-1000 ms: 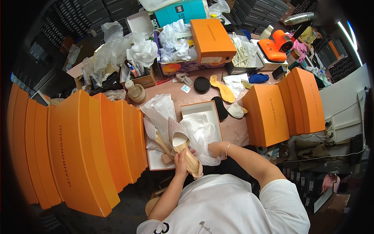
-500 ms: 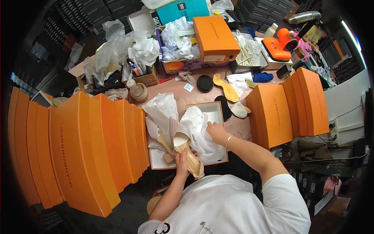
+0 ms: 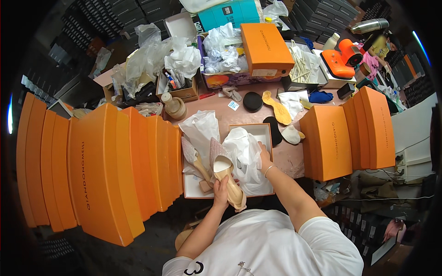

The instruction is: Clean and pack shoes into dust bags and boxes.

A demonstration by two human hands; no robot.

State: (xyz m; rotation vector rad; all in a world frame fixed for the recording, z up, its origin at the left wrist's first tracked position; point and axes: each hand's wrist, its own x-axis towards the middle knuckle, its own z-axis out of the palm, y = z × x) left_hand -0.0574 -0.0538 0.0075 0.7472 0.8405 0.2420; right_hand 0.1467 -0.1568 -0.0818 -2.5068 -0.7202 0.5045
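In my left hand [image 3: 221, 193] is a pale pointed, heeled shoe [image 3: 222, 165] with a glittery pink toe and a beige insole; my fingers are closed round its side. Its mate, another pointed shoe [image 3: 188, 149], lies to the left over the open shoe box [image 3: 267, 131], partly on thin white wrapping [image 3: 199, 124]. Inside the box's right part, my right hand [image 3: 265, 158] has its fingers closed at the edge of a crumpled, see-through white wrapping sheet [image 3: 244, 152]. Some of its fingertips are hidden.
Orange shoe boxes line up at the left [image 3: 101, 175] and right [image 3: 324, 142]. Behind stand a plastic bottle [image 3: 174, 106], a round black tin [image 3: 252, 101], yellow insole [image 3: 278, 110], a carton of crumpled paper [image 3: 225, 79] and an orange device [image 3: 338, 64].
The view has shifted slightly, moving the scene rightward. My right hand has moved a little toward the box's right side, and the wrapping sheet spreads toward it. The left hand still holds the shoe.
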